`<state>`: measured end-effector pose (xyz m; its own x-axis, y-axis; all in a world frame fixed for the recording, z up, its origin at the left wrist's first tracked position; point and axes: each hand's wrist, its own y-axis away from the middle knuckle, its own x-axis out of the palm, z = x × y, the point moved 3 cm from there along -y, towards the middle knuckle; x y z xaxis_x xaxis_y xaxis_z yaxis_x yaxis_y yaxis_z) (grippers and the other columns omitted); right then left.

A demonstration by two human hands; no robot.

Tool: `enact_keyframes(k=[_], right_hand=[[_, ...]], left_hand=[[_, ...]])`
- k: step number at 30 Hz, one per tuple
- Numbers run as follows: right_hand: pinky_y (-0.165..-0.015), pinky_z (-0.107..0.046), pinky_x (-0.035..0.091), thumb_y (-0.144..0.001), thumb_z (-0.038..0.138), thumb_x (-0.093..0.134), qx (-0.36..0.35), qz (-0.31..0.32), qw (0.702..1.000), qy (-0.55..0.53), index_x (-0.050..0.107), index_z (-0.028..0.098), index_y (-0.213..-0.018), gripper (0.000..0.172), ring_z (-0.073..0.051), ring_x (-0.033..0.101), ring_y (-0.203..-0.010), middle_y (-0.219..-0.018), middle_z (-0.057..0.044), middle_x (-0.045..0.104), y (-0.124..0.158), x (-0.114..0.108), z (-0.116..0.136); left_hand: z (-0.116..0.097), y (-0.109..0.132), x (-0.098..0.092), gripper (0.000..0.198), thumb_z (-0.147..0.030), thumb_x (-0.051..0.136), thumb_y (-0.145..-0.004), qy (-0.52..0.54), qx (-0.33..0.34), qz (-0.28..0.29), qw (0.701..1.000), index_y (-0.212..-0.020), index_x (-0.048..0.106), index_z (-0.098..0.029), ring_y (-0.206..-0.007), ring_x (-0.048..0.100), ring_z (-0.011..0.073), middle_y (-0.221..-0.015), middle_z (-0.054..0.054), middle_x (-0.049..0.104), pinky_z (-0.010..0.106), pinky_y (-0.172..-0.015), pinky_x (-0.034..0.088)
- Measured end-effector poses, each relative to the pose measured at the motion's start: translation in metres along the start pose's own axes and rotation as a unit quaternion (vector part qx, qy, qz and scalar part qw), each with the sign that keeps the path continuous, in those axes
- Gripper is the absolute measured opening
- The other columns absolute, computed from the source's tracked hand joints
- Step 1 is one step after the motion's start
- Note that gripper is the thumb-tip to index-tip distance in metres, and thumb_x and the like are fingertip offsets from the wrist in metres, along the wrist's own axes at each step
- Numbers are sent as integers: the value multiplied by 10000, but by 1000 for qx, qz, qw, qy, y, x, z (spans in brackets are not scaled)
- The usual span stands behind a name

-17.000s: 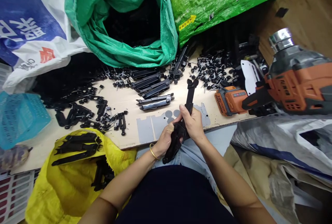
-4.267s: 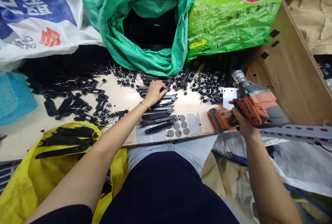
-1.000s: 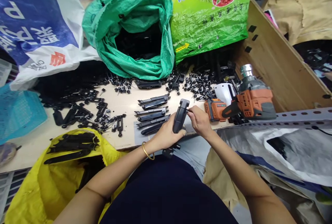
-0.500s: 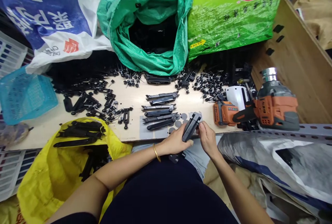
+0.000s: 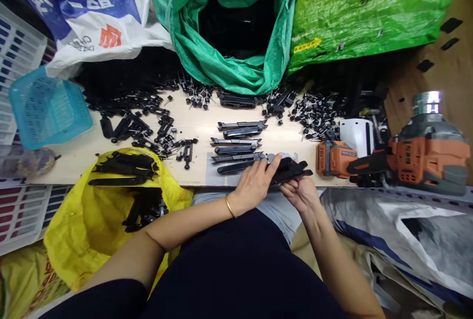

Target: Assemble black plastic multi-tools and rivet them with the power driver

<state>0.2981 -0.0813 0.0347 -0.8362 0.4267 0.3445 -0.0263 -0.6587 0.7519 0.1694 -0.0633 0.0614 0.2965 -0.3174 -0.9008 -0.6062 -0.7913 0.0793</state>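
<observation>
Close to the table's front edge, a black elongated plastic part (image 5: pixel 290 170) is held between both hands. My left hand (image 5: pixel 254 183) grips its left end, thumb and fingers closed round it. My right hand (image 5: pixel 303 193) has its fingers curled under the right end. Whether this is one piece or several stacked together I cannot tell. Left of it, several long black plastic parts (image 5: pixel 238 149) lie in a column of pairs, the nearest ones on a grey sheet (image 5: pixel 210 173) that the left hand partly covers.
Small black pieces with metal pins (image 5: pixel 316 117) lie in heaps behind. An orange power tool (image 5: pixel 430 156) lies at the right. A green sack (image 5: pixel 181 43) stands at the back, a yellow bag (image 5: pixel 74 225) of black parts at the left front, and a blue basket (image 5: pixel 25 112) far left.
The held part has turned from steeply upright to nearly level, its dark side now showing. Both hands have shifted their hold, the right now underneath. The camera view has moved as well.
</observation>
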Motion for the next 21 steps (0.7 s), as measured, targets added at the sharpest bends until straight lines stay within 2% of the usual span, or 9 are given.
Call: enact_keyframes(k=[4,7,8,10,12,13,16,19,21], right_hand=[[-314,-162,174,-818,548,512,1,106,994,37,250,218,-535,508,-34,122,-351,-412,101,191,-11,25,16],[-361,-195,244,-849,555,446,-145,78,965,204,366,215,-571,446,-62,224,-382,-453,72,284,-33,41,29],[-400,-209,295,-849,530,461,-221,51,932,284,414,212,-604,404,-79,301,-422,-493,51,356,-40,47,33],[-519,-240,385,-814,427,560,-349,14,825,444,490,204,-688,265,-123,451,-581,-645,2,490,-54,58,36],[-623,-271,423,-767,290,630,-402,16,719,566,525,199,-749,140,-166,509,-735,-785,-34,537,-66,66,30],[-644,-280,430,-764,239,626,-412,20,683,603,533,197,-770,102,-175,517,-763,-822,-45,541,-71,67,27],[-647,-278,447,-827,196,545,-459,21,630,626,546,196,-815,12,-164,529,-744,-848,-50,537,-75,60,23],[-646,-269,470,-881,249,502,-542,10,613,574,568,202,-849,87,-146,549,-729,-838,-41,542,-62,43,30],[-666,-284,489,-882,282,525,-590,-12,605,534,587,211,-860,96,-152,574,-746,-828,-42,570,-49,31,37]], left_hand=[[32,-9,-26,676,-47,367,-849,-48,22,-34,998,-1456,157,-260,-920,540,206,-1007,63,513,320,-805,459],[70,-26,-46,699,-98,473,-826,-10,-35,-47,998,-1444,212,-295,-880,558,202,-1073,68,498,311,-774,466],[86,-33,-51,698,-147,521,-818,13,-67,-53,996,-1441,232,-274,-872,565,202,-1094,75,499,311,-773,469],[119,-51,-57,676,-249,595,-798,50,-115,-60,990,-1411,314,-205,-908,569,215,-1075,82,538,320,-827,461],[143,-68,-58,612,-284,654,-753,62,-110,-25,992,-1322,453,-183,-962,561,235,-1031,73,589,337,-883,440],[151,-74,-58,592,-290,682,-728,63,-104,-6,993,-1281,500,-182,-987,554,244,-1028,71,603,346,-904,429],[155,-79,-62,568,-292,706,-707,61,-97,-29,993,-1236,542,-168,-1091,511,261,-1125,93,587,378,-971,390],[132,-67,-71,487,-310,618,-796,122,-47,-113,985,-1250,527,-157,-1173,473,230,-1225,100,540,371,-1028,349],[114,-58,-73,479,-357,585,-826,211,-3,-98,973,-1258,522,-159,-1166,497,212,-1239,94,548,354,-1023,361]])
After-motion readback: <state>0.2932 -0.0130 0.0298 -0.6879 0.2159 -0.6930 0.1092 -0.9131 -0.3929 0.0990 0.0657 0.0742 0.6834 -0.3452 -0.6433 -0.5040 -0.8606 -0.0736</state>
